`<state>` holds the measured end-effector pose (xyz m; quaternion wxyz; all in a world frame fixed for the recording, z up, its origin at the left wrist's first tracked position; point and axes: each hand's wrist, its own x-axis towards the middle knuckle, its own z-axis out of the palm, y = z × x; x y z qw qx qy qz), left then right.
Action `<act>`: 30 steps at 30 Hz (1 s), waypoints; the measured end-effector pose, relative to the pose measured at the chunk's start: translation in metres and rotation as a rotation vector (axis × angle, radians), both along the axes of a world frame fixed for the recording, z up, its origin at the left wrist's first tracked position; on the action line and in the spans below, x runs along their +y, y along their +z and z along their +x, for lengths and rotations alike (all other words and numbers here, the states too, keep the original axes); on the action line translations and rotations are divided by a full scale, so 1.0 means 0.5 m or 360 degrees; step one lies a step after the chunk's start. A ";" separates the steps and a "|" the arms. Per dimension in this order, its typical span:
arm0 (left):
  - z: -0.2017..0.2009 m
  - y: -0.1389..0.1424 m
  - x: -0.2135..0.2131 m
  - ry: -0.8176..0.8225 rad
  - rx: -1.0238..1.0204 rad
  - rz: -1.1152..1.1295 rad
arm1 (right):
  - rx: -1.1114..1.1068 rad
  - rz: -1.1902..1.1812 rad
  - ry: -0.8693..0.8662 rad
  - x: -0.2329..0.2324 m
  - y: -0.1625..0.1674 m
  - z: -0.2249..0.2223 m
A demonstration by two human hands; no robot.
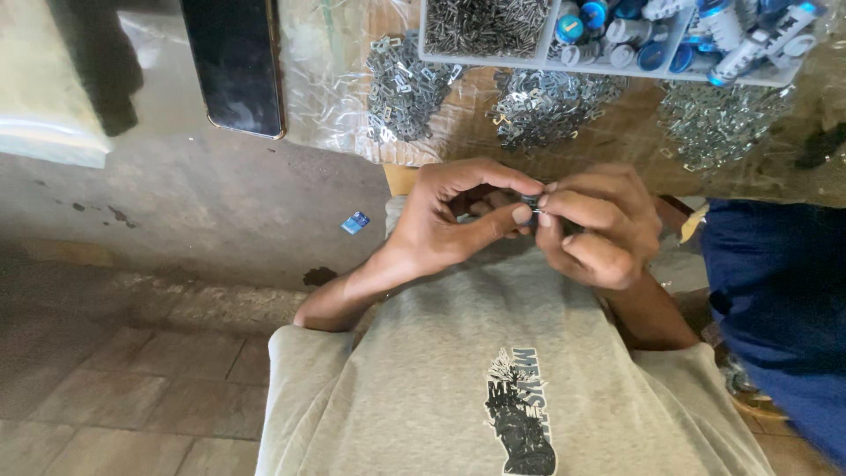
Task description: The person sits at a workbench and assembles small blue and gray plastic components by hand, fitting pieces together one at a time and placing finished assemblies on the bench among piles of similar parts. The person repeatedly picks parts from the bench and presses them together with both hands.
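The person sat with both hands raised in front of a grey printed T-shirt (493,353), working a small dark metal piece (530,204) between the fingertips. The left hand (445,220) pinched it narrowly from one side between thumb and forefinger; the right hand (595,225) met it from the other side, fingers curled tight on the same piece. What exactly the piece was, I could not make out, since it was mostly hidden by the fingers.

Just beyond the hands lay three heaps of small silvery metal clips (542,106) on clear plastic sheeting (326,70), and above them a pale grey compartmented tray (617,66) holding more metal bits and small blue-and-white plastic parts (670,31). Judging by how full the heaps looked, most of the work seemed left; one piece was in hand, and I saw no separate pile of finished ones. A black phone (236,62) lay off to the side.
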<state>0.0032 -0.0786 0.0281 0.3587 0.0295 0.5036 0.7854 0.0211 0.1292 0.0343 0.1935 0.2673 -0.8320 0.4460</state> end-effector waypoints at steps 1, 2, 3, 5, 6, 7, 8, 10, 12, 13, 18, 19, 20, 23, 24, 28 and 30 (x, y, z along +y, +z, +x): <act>-0.002 0.001 -0.001 0.0009 0.0023 -0.0008 | 0.0103 0.0059 0.0008 0.001 0.002 -0.003; -0.004 0.001 -0.002 0.0012 0.0102 -0.0069 | 0.0205 0.0119 0.0015 0.004 0.004 -0.005; -0.007 0.002 -0.002 0.0015 0.0182 -0.0129 | 0.0168 0.0206 0.0072 0.008 0.007 -0.004; -0.011 0.005 -0.005 -0.0003 0.0353 -0.0257 | 0.0094 0.0379 0.0187 0.021 0.015 0.003; -0.012 0.007 -0.008 -0.0028 0.0445 -0.0325 | 0.0138 0.0387 0.0178 0.024 0.014 0.006; -0.014 0.009 -0.010 -0.0053 0.0536 -0.0392 | 0.0182 0.0395 0.0168 0.025 0.012 0.010; -0.015 0.010 -0.009 -0.0050 0.0543 -0.0402 | 0.0227 0.0404 0.0158 0.025 0.007 0.014; -0.016 0.012 -0.010 -0.0041 0.0552 -0.0424 | 0.0261 0.0386 0.0101 0.021 -0.002 0.021; -0.017 0.011 -0.011 -0.0055 0.0504 -0.0423 | 0.0252 0.0364 0.0055 0.016 -0.009 0.024; -0.018 0.010 -0.012 -0.0063 0.0479 -0.0423 | 0.0223 0.0351 0.0036 0.013 -0.011 0.025; -0.014 0.002 -0.012 -0.0089 0.0316 -0.0257 | 0.0315 0.0315 0.0079 0.008 -0.004 0.016; -0.013 0.000 -0.011 -0.0094 0.0318 -0.0265 | 0.0260 0.0358 0.0112 0.010 -0.001 0.015; -0.012 -0.001 -0.011 -0.0089 0.0310 -0.0253 | 0.0205 0.0403 0.0143 0.011 0.001 0.012; -0.009 -0.002 -0.011 -0.0076 0.0236 -0.0196 | 0.0267 0.0196 0.0112 0.012 0.000 0.008; -0.010 -0.002 -0.012 -0.0071 0.0183 -0.0167 | 0.0239 0.0198 0.0093 0.013 0.000 0.008; -0.015 0.000 -0.017 -0.0067 0.0293 -0.0197 | 0.0180 0.0361 0.0030 0.007 0.004 0.016; -0.017 0.003 -0.018 -0.0074 0.0333 -0.0216 | 0.0205 0.0407 0.0012 0.003 0.008 0.018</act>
